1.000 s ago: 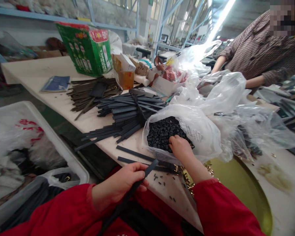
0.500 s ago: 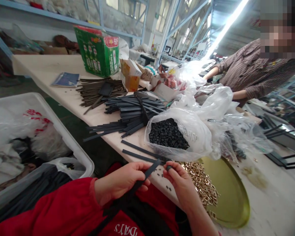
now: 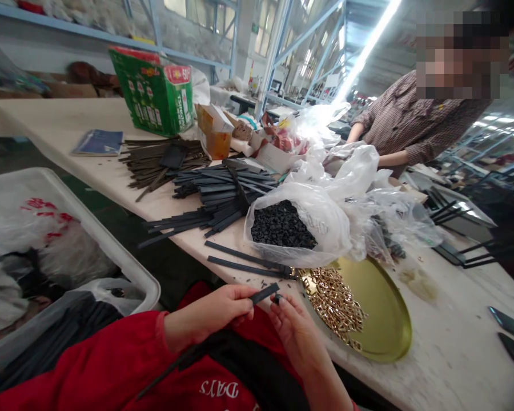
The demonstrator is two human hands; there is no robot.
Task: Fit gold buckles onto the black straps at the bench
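My left hand [image 3: 216, 314] is closed on a narrow black strap [image 3: 264, 293], whose squared end sticks out toward the right. The strap's other end trails down across my lap. Just beside that free end, my right hand [image 3: 297, 334] pinches a small black loop [image 3: 276, 298] between thumb and fingers. A slight gap seems to lie between loop and strap. Beyond my hands, two black straps with gold buckle ends [image 3: 248, 266] rest on the table. A plastic bag [image 3: 329, 228] full of small black loops [image 3: 282, 225] lies open behind them.
A gold round tray [image 3: 388, 325] holds many gold buckles [image 3: 336, 305]. Piles of black straps [image 3: 223, 194] and brown straps [image 3: 154, 162] lie behind, near a green carton [image 3: 149, 94]. A white bin [image 3: 148, 285] stands at left. Across the table, a co-worker [image 3: 405, 120] handles plastic bags.
The camera view has shifted, so the table things appear further left. My left hand has less strap showing past its fingers, and my right hand has turned, bringing the loop close to the strap's end.
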